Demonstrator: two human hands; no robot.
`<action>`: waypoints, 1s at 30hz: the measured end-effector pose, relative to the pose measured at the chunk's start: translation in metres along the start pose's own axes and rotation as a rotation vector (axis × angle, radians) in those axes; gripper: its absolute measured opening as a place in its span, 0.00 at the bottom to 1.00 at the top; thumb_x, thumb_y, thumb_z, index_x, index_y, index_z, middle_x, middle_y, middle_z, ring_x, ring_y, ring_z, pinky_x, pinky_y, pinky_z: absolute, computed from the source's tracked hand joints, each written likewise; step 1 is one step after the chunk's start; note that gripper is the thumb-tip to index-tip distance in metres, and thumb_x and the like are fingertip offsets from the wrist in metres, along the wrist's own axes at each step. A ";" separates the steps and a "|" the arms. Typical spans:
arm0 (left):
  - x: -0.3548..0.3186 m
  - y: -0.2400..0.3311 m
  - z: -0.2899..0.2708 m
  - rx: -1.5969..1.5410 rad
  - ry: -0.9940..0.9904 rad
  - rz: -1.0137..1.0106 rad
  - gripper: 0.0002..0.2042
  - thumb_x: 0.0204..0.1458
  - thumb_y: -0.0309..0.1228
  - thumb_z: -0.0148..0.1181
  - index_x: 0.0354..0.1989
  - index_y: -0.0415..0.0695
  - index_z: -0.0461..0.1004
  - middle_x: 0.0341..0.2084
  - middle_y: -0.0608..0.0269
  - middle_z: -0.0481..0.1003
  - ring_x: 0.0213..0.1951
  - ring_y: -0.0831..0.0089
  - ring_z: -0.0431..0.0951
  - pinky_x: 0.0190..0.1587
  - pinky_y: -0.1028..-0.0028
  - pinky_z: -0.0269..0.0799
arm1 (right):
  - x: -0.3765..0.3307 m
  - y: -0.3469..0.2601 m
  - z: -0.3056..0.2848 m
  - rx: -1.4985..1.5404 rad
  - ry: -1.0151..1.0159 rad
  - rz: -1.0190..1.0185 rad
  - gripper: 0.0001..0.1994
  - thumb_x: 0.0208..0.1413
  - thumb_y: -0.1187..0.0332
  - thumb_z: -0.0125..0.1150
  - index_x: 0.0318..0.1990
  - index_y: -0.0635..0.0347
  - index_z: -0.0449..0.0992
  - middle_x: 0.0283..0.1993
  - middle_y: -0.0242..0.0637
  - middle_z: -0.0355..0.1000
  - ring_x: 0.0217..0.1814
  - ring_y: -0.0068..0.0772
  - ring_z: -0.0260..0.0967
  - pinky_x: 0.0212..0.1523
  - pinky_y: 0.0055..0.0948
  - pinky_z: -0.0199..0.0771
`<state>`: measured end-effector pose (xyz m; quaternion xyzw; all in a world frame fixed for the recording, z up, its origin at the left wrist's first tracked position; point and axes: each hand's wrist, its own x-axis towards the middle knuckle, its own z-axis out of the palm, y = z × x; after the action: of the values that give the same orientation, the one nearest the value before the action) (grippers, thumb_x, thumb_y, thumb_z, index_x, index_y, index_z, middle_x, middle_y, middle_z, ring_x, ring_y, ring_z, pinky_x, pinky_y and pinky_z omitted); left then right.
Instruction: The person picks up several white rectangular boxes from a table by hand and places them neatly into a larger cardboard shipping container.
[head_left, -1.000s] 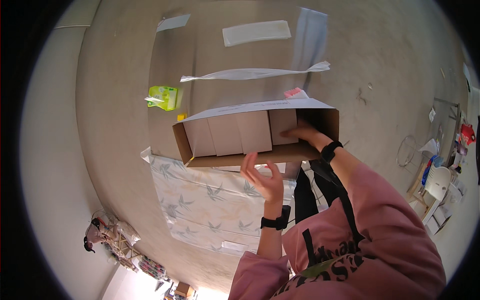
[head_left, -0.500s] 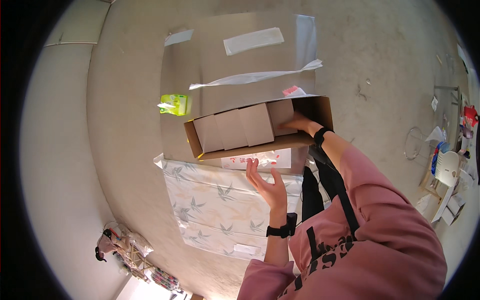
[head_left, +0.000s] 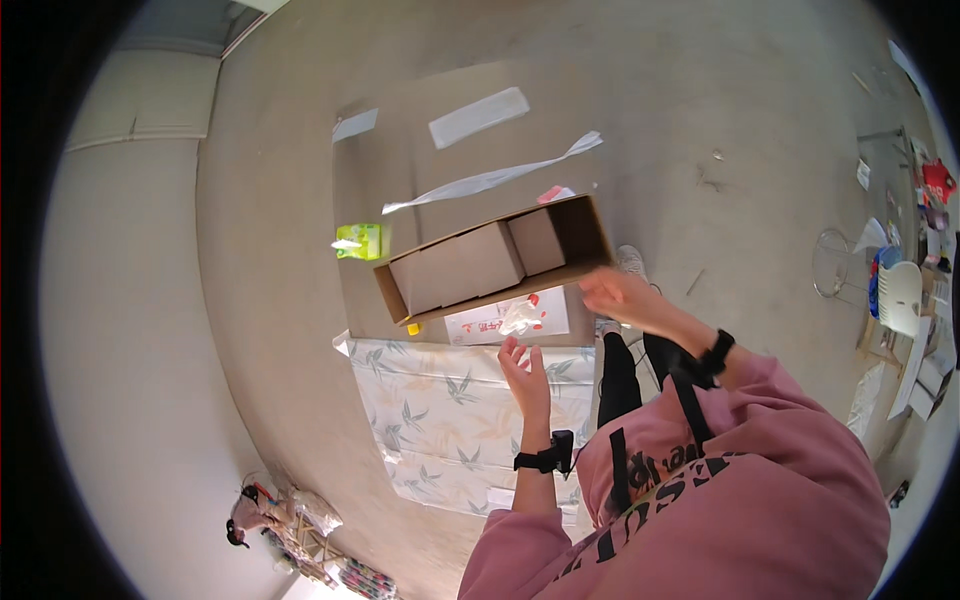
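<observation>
A long brown cardboard box (head_left: 592,222), its top uncovered, lies slantwise across the low work surface. Several plain grey-brown blocks or small boxes (head_left: 485,262) sit in a row inside it, filling the left and middle; a gap shows at the right end. Just outside the box's near right corner is my right hand (head_left: 622,297), blurred by motion, its fingers loosely apart and nothing visible in them. My left hand (head_left: 527,378) hovers over the leaf-patterned sheet, fingers spread and holding nothing. Between it and the box lies a white printed sheet (head_left: 480,326) with crumpled clear plastic (head_left: 520,318) on top.
A green packet (head_left: 358,241) lies left of the box. Beyond it are a twisted white strip (head_left: 490,182) and a pale flat strip (head_left: 480,117). The leaf-patterned sheet (head_left: 450,420) covers the near side. A white chair (head_left: 898,300) stands far right.
My right hand has come out of the box's right end, moving toward me. The left hand has dropped slightly nearer. The box appears turned a little, and the whole view has shifted.
</observation>
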<state>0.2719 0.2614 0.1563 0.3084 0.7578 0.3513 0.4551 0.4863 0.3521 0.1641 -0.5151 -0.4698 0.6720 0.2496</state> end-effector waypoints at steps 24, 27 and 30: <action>0.142 0.025 0.065 0.972 0.273 0.034 0.34 0.46 0.32 0.56 0.62 0.38 0.51 0.63 0.48 0.53 0.64 0.54 0.54 0.63 0.61 0.53 | -0.450 0.255 -0.192 0.197 0.520 0.765 0.07 0.52 0.71 0.58 0.38 0.62 0.72 0.30 0.36 0.72 0.30 0.26 0.70 0.30 0.26 0.72; 0.151 0.019 0.065 1.118 0.099 0.046 0.39 0.47 0.35 0.58 0.65 0.37 0.46 0.66 0.46 0.45 0.67 0.53 0.47 0.64 0.60 0.49 | -0.441 0.235 -0.199 0.123 0.504 0.761 0.07 0.52 0.71 0.58 0.38 0.62 0.72 0.30 0.36 0.72 0.29 0.25 0.70 0.29 0.26 0.72; 0.159 0.000 0.067 1.197 0.163 0.074 0.39 0.46 0.36 0.59 0.65 0.37 0.47 0.66 0.46 0.46 0.67 0.53 0.47 0.64 0.60 0.49 | -0.411 0.200 -0.218 0.022 0.477 0.710 0.07 0.52 0.71 0.58 0.38 0.62 0.72 0.30 0.36 0.72 0.29 0.25 0.69 0.29 0.26 0.72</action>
<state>0.2697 0.4030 0.0585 0.5089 0.8452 -0.0978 0.1305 0.8595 0.0101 0.1679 -0.7831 -0.1852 0.5834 0.1100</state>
